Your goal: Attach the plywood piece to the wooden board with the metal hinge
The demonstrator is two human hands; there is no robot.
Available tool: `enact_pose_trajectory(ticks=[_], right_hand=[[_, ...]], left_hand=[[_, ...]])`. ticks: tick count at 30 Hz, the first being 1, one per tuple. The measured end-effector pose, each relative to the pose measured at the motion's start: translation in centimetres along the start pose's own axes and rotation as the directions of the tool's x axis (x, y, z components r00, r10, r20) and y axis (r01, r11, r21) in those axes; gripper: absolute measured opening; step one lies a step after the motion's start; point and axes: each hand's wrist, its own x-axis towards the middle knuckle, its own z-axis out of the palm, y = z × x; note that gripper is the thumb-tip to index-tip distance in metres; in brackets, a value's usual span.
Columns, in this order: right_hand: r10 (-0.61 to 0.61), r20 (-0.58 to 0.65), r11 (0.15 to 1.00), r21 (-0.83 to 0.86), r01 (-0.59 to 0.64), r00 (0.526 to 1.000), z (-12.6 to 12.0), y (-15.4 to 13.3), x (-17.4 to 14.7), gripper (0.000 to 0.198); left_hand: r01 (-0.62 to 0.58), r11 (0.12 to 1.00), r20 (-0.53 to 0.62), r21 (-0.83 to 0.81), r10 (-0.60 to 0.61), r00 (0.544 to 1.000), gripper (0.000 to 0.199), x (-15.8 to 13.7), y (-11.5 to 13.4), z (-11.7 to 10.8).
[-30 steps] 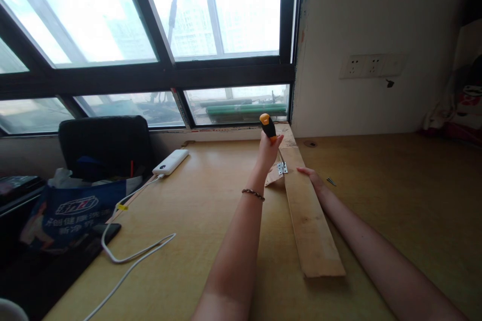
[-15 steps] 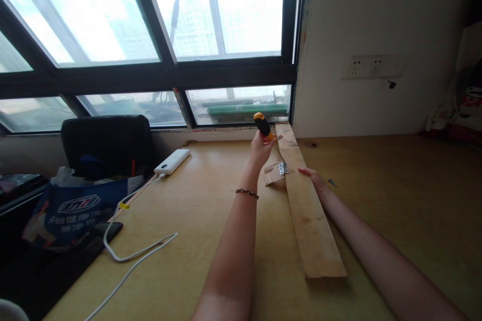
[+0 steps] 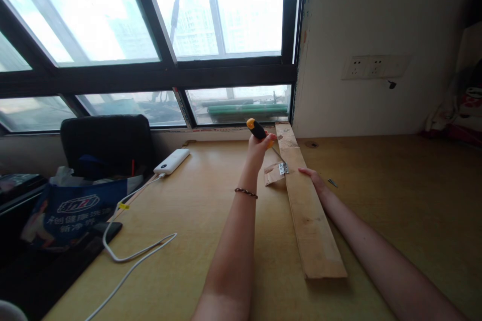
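Observation:
In the head view a long wooden board (image 3: 311,215) lies lengthwise on the table. A metal hinge (image 3: 283,168) joins its left edge to a small wood piece (image 3: 272,174). My left hand (image 3: 259,146) is closed around a screwdriver (image 3: 256,129) with a black and yellow handle. The handle leans up to the left, and the shaft runs down to the hinge; the tip's exact seat is too small to see. My right hand (image 3: 314,179) grips the board's right edge, one digit stretched over its top; the other fingers are partly hidden.
A few screws (image 3: 332,182) lie right of the board. On the left are a white power bank (image 3: 172,162), its white cable (image 3: 140,255), a blue bag (image 3: 75,210) and a black chair (image 3: 107,143). The window (image 3: 226,15) and wall stand behind the table (image 3: 181,271).
The screwdriver's handle has tipped left and slightly down, and my left hand has shifted with it. My right hand, the board and the hinge stay where they were.

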Motion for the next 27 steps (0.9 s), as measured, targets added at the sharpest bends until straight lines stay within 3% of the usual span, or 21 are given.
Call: enact_pose_trajectory(ticks=[12, 18, 21, 24, 27], right_hand=[[-0.039, 0.039, 0.996, -0.078, 0.042, 0.999, 0.2, -0.1, -0.3, 0.033], [-0.036, -0.004, 0.998, -0.050, 0.036, 0.999, -0.2, 0.1, 0.1, 0.034], [-0.028, -0.026, 0.999, -0.016, 0.028, 0.999, -0.4, 0.2, 0.5, 0.034], [-0.034, -0.036, 0.999, 0.015, 0.035, 0.999, -0.5, 0.2, 0.8, 0.033], [-0.041, -0.020, 0.999, 0.025, 0.042, 0.999, -0.6, 0.1, 1.1, 0.032]], left_hand=[[-0.102, 0.979, 0.016, -0.177, 0.107, 0.994, 0.029, -0.4, 0.9, 0.9], [-0.174, 0.970, -0.043, -0.167, 0.169, 0.985, 0.028, -0.7, 2.6, 1.3], [-0.205, 0.975, -0.097, -0.086, 0.197, 0.976, 0.027, -0.7, 3.6, 1.1], [-0.145, 0.985, -0.197, 0.089, 0.160, 0.967, 0.030, -0.5, 4.3, 0.1], [0.085, 0.960, -0.287, 0.266, -0.005, 0.958, 0.032, -0.2, 4.2, -1.3]])
